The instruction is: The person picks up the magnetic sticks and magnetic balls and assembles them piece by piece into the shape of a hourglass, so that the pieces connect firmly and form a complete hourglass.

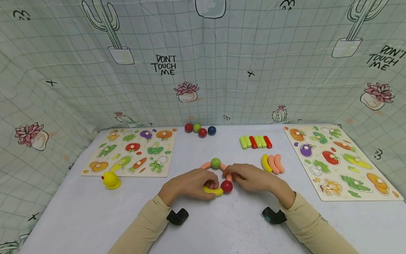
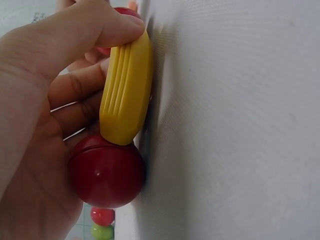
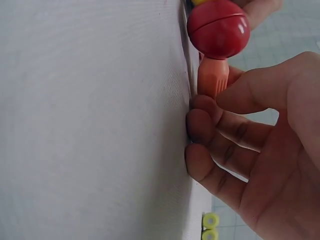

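My left hand point(image 1: 194, 182) pinches a curved yellow piece point(image 1: 213, 191) point(image 2: 125, 90), its thumb laid on it. One end of that piece meets a red ball point(image 1: 226, 186); at the other end, in the left wrist view, is a second red ball point(image 2: 107, 172), hidden by the hand in the head view. My right hand point(image 1: 255, 177) point(image 3: 280, 150) pinches an orange piece point(image 3: 213, 77) that touches the first red ball point(image 3: 218, 29). A green ball point(image 1: 215, 163) lies between two more orange pieces behind the hands, partly covered by them.
Picture boards point(image 1: 109, 164) point(image 1: 349, 192) lie left and right, with a yellow duck point(image 1: 111, 180) before the left one. Several balls point(image 1: 202, 132) are at the back. Green and red sticks point(image 1: 258, 142) lie in a row, a yellow piece point(image 1: 265, 163) and two orange pieces point(image 1: 278, 163) in front.
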`<action>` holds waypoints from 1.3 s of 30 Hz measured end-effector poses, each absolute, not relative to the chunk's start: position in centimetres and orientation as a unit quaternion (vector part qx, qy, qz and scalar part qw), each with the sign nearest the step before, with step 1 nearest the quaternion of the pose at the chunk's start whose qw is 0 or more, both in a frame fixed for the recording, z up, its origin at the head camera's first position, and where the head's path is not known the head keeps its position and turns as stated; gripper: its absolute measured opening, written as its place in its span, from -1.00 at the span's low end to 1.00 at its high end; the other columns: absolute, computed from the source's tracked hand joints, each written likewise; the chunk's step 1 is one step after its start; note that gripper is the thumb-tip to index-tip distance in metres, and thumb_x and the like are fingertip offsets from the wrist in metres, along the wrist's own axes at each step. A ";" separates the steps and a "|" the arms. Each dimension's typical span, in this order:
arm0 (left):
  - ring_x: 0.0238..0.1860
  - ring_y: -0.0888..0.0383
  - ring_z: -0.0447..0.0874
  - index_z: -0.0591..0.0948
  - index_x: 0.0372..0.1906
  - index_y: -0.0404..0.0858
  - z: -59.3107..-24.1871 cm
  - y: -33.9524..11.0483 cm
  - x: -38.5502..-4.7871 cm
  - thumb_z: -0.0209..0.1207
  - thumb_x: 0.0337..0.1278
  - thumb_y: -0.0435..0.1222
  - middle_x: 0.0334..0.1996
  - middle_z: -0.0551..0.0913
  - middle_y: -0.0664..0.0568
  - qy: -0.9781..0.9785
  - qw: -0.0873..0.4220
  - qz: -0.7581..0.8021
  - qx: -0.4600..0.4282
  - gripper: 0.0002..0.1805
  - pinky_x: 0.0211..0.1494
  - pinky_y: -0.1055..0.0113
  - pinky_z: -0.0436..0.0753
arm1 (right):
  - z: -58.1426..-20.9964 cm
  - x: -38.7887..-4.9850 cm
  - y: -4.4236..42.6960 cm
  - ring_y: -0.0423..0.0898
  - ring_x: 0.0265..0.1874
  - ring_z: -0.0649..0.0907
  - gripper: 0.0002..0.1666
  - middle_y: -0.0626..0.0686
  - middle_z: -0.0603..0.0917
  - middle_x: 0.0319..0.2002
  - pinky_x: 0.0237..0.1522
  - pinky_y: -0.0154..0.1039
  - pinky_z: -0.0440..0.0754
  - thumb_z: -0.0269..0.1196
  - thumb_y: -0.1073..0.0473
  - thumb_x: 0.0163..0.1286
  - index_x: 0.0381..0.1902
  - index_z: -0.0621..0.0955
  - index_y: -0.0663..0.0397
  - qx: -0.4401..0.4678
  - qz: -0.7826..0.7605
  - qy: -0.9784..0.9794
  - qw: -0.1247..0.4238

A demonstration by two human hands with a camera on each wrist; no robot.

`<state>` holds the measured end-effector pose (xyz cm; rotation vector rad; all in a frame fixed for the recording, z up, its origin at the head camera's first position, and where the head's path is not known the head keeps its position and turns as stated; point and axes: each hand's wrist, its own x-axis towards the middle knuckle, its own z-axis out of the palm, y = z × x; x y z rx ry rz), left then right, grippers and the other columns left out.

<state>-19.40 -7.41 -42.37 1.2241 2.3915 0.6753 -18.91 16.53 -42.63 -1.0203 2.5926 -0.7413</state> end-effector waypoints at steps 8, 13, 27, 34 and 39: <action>-0.45 0.35 0.41 0.57 -0.37 -0.08 -42.3 -7.2 -19.4 0.30 0.00 -0.20 -0.51 0.49 0.22 0.852 0.176 0.227 0.438 -0.87 -0.32 0.56 0.41 | -42.8 -19.1 16.6 -0.25 -0.28 0.49 -0.66 -0.17 0.58 -0.22 -0.15 -0.34 0.49 0.03 0.35 0.34 -0.02 0.56 -0.08 -0.356 -0.262 0.889 0.121; -0.45 0.35 0.41 0.59 -0.37 -0.07 -42.2 -7.0 -19.4 0.30 0.02 -0.19 -0.51 0.50 0.22 0.854 0.166 0.215 0.445 -0.89 -0.33 0.56 0.39 | -42.8 -19.3 16.8 -0.26 -0.28 0.50 -0.71 -0.18 0.59 -0.22 -0.12 -0.33 0.50 0.03 0.30 0.39 -0.04 0.57 -0.09 -0.350 -0.273 0.888 0.123; -0.25 0.27 0.51 0.63 -0.21 0.02 -42.2 -7.1 -19.6 0.13 0.24 -0.03 -0.32 0.57 0.33 0.870 0.100 0.259 0.408 -0.82 -0.12 0.46 0.47 | -43.0 -19.9 17.3 -0.27 -0.26 0.48 -0.75 -0.14 0.57 -0.18 -0.14 -0.33 0.50 0.06 0.10 0.44 0.01 0.58 -0.08 -0.359 -0.273 0.884 0.127; -0.18 0.18 0.51 0.58 -0.10 -0.09 -42.4 -7.8 -21.1 0.12 0.27 -0.18 -0.19 0.57 0.15 0.897 0.015 0.335 0.288 -0.83 -0.11 0.33 0.53 | -42.7 -20.0 17.7 -0.27 -0.34 0.45 -0.76 -0.14 0.51 -0.29 -0.27 -0.38 0.46 0.10 0.14 0.42 -0.02 0.60 -0.09 -0.358 -0.267 0.887 0.115; -0.28 0.20 0.50 0.59 -0.17 -0.13 -43.6 -8.0 -22.9 0.15 0.23 -0.24 -0.28 0.59 0.09 0.902 0.010 0.358 0.241 -0.88 -0.18 0.37 0.47 | -42.7 -20.0 17.9 -0.27 -0.36 0.45 -0.74 -0.13 0.49 -0.29 -0.27 -0.38 0.45 0.10 0.15 0.42 0.02 0.59 -0.09 -0.349 -0.268 0.892 0.107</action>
